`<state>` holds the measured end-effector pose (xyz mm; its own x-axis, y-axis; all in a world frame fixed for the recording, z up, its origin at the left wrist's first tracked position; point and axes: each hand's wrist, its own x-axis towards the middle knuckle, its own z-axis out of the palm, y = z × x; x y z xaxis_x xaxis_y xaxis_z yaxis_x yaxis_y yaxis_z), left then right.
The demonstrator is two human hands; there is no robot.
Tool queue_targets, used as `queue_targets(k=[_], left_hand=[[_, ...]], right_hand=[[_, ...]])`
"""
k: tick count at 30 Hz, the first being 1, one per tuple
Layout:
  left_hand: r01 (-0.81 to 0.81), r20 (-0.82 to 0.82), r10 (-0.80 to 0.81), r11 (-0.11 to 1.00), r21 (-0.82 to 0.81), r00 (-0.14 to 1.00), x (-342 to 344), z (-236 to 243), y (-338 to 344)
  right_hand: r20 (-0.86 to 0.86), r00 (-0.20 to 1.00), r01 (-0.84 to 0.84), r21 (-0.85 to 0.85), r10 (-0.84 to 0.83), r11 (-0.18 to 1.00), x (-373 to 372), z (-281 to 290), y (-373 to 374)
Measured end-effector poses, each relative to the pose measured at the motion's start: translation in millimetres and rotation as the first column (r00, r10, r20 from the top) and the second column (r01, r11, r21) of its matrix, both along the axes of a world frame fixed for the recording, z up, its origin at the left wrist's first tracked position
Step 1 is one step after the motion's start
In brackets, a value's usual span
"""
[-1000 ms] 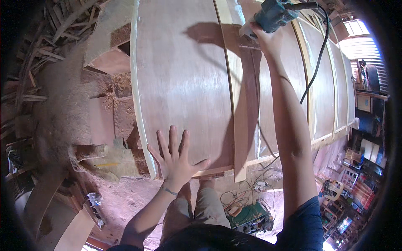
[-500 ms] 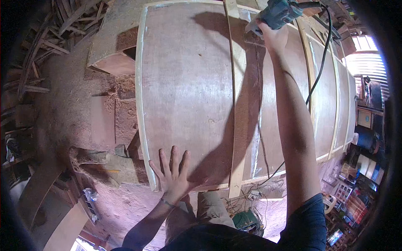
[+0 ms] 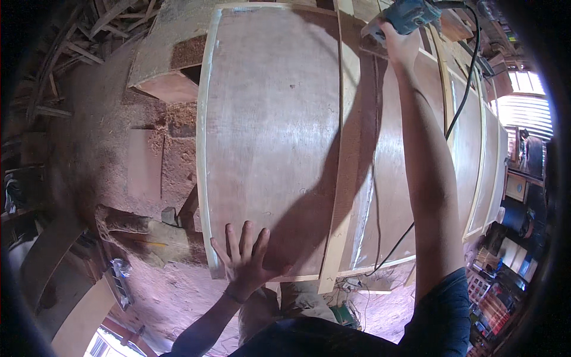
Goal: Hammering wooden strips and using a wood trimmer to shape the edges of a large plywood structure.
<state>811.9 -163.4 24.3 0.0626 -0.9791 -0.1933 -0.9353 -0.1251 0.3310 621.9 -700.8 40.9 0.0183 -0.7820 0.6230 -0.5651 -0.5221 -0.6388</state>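
A large plywood panel, framed with pale wooden strips, lies flat before me. My left hand rests on its near left corner, fingers spread, holding nothing. At the far edge, my right hand is closed around a teal corded power tool, my arm stretched out across the panel. The tool has a flat metal base plate; its blade or bit is hidden, so its exact kind is unclear. A long wooden batten runs from far to near across the panel, just left of the tool.
A black cord trails from the tool and over the panel. On the left are an open wooden box, a rough timber block and scrap wood. Sawdust covers the floor. A green machine stands near my feet.
The view has shifted slightly, so the panel sits a little further right. My right hand still holds the tool at the far edge. My left hand stays spread at the near corner.
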Motion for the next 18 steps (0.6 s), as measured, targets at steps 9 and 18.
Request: queue_targets(k=[9,18], left_hand=[[-0.048,0.001,0.048,0.999,-0.019,0.999,-2,-2,2],[-0.029,-0.003,0.029,1.0,-0.003,1.0,-3,0,0]], right_hand=[[0.168,0.986,-0.015,0.207,-0.02,0.978,7,1,-26],[0.117,0.993,-0.019,0.05,0.013,0.999,6,-4,-41]])
